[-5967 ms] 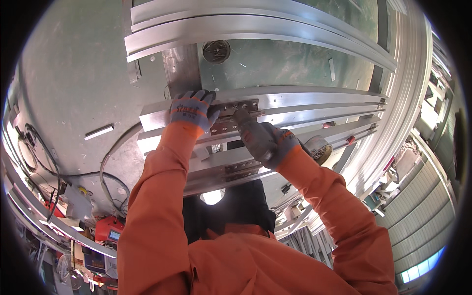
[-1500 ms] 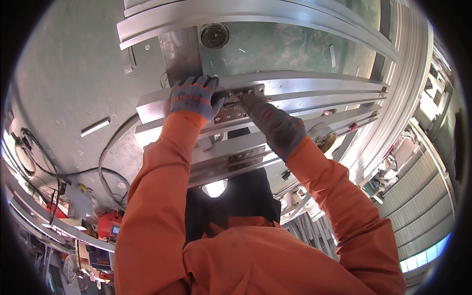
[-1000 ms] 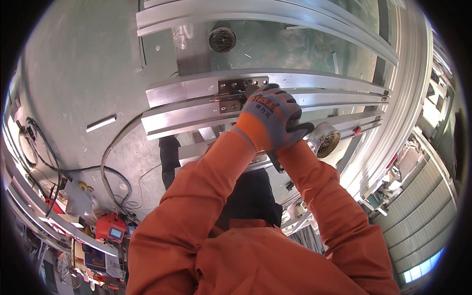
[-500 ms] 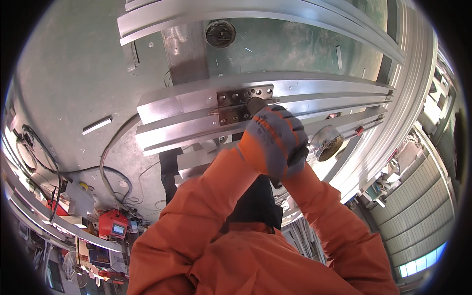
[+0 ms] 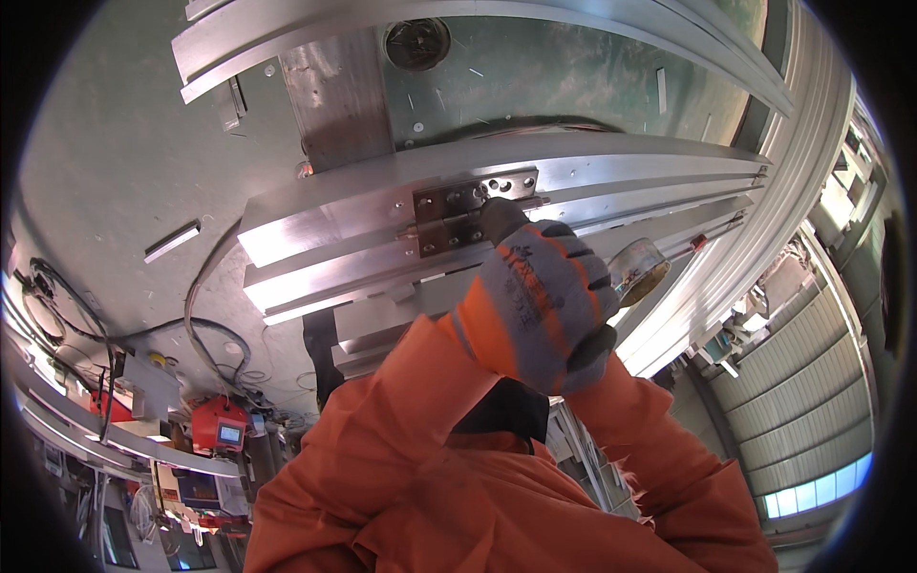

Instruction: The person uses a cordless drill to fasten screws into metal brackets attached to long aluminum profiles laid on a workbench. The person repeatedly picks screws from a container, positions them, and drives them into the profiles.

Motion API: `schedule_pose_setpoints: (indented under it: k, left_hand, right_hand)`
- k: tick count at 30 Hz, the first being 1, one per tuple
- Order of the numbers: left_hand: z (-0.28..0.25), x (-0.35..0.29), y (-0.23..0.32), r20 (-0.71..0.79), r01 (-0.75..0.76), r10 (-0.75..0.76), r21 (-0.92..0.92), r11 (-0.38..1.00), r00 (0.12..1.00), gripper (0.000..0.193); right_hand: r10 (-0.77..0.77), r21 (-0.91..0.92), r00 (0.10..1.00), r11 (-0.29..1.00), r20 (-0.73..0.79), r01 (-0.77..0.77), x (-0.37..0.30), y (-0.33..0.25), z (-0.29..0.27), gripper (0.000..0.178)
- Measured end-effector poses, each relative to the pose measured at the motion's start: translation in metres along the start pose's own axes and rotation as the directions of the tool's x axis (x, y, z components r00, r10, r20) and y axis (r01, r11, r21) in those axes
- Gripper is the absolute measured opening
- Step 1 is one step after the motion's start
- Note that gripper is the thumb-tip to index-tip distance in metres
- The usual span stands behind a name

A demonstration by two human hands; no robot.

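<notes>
My left hand (image 5: 540, 301), in a grey and orange glove, is closed with its fingers curled over something hidden beneath it. Mostly covered by it, my right hand comes in from the right; its fingers cannot be made out. From the left glove's far side a dark rounded end (image 5: 502, 219) juts onto a dark steel hinge (image 5: 437, 212). Whether that end is a tool's nose or a fingertip I cannot tell. Several holes run through the hinge plates, and a pin lies along their middle. The hinge rests across parallel silver aluminium profiles (image 5: 315, 218).
Long curved-looking profiles (image 5: 315, 24) lie at the far side, and more are stacked at the right (image 5: 812, 143). Beyond the hinge stands a round container (image 5: 417, 44); another tin (image 5: 638, 270) is right of my hands. A cable (image 5: 196, 296) loops at left near a red machine (image 5: 218, 425).
My gloved hands sit slightly lower and look larger. The view has shifted, so the near profiles and hinge appear larger and a little lower left. The hinge stays on the profiles.
</notes>
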State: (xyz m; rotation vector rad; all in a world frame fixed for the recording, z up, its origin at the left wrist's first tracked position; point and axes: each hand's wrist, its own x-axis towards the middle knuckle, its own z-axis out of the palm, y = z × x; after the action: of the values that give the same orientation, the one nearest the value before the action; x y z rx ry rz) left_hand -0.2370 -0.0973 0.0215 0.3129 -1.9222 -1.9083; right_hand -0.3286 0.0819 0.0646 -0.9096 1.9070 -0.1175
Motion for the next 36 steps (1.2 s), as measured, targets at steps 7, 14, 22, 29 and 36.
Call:
schedule_pose_setpoints:
  k: [7, 14, 22, 29, 36]
  left_hand:
    - [0.016, -0.002, -0.008, -0.203, -0.037, 0.027, -0.048, 0.998, 0.979, 0.026]
    - [0.02, -0.005, -0.007, -0.29, -0.05, 0.052, 0.016, 0.999, 0.956, 0.027]
    - [0.024, -0.002, -0.006, -0.337, -0.051, 0.037, -0.033, 0.998, 0.941, 0.025]
    - [0.024, -0.006, -0.011, -0.359, -0.04, 0.028, -0.025, 0.999, 0.933, 0.024]
    - [0.021, -0.009, -0.015, -0.323, -0.016, -0.02, -0.11, 0.994, 0.946, 0.024]
  right_hand:
    - [0.006, -0.035, 0.999, 0.999, 0.043, -0.005, 0.004, -0.002, -0.019, 0.042]
    - [0.014, -0.049, 0.998, 0.999, 0.062, -0.011, 0.003, -0.002, -0.025, 0.041]
    - [0.017, -0.065, 0.998, 0.998, 0.069, -0.012, 0.002, 0.0, -0.03, 0.04]
    - [0.024, -0.076, 0.996, 0.997, 0.083, -0.017, 0.006, 0.003, -0.031, 0.039]
    - [0.035, -0.093, 0.994, 0.995, 0.104, -0.025, 0.005, 0.002, -0.036, 0.038]
